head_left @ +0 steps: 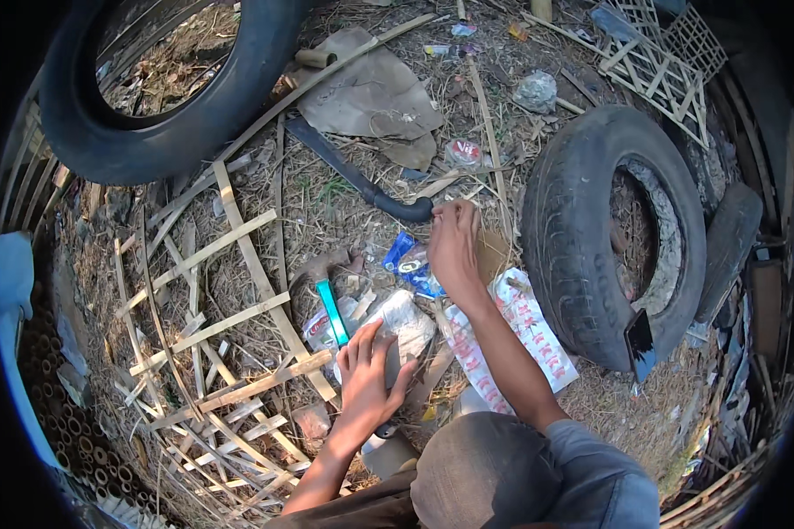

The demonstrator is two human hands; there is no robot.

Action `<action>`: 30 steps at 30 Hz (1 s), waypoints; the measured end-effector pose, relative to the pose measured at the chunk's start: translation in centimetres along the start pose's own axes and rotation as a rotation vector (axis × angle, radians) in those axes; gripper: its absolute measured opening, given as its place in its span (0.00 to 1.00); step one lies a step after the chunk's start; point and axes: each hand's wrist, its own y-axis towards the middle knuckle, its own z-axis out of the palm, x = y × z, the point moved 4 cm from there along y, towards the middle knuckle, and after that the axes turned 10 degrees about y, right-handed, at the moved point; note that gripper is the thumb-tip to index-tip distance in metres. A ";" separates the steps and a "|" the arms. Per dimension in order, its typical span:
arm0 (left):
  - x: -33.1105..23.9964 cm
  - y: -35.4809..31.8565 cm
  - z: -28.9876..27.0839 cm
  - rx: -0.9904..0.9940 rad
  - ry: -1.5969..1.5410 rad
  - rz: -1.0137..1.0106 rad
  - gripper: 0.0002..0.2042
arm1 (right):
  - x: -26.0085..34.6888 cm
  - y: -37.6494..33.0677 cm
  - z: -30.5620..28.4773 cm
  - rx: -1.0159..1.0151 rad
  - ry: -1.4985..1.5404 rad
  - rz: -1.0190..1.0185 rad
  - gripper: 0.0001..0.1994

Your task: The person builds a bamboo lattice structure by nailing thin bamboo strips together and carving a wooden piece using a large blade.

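Observation:
My right hand (455,247) reaches forward, its bent fingers at the handle end of a long machete-like blade (326,159) with a black curved handle (406,210). The blade lies on the ground and points away to the left. My left hand (368,375) hangs with fingers spread beside a pale lump wrapped in plastic (404,324). Just beyond its fingertips is a teal strip (332,313). A blue plastic wrapper (408,263) lies between the two hands. Below my right forearm is a white sheet with red print (534,339).
A worn tyre (569,238) stands at the right, and another dark tyre (163,145) is at the far left. Split-bamboo lattice (229,326) spreads over the left ground. Brown sheeting (375,88) and a crumpled clear bag (535,92) lie farther off. Cut bamboo tubes (71,428) are stacked at lower left.

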 end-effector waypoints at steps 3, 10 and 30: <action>-0.5 2.0 1.9 0.023 0.005 -0.024 0.24 | -12.6 3.4 -1.5 -0.246 -0.429 0.258 0.17; -0.3 2.9 1.7 0.019 -0.046 -0.139 0.22 | -15.3 6.6 -2.2 -0.175 -0.414 0.454 0.13; 29.7 -11.8 -12.3 -0.663 0.820 -1.132 0.32 | -9.3 2.6 -7.4 -0.186 0.477 0.462 0.21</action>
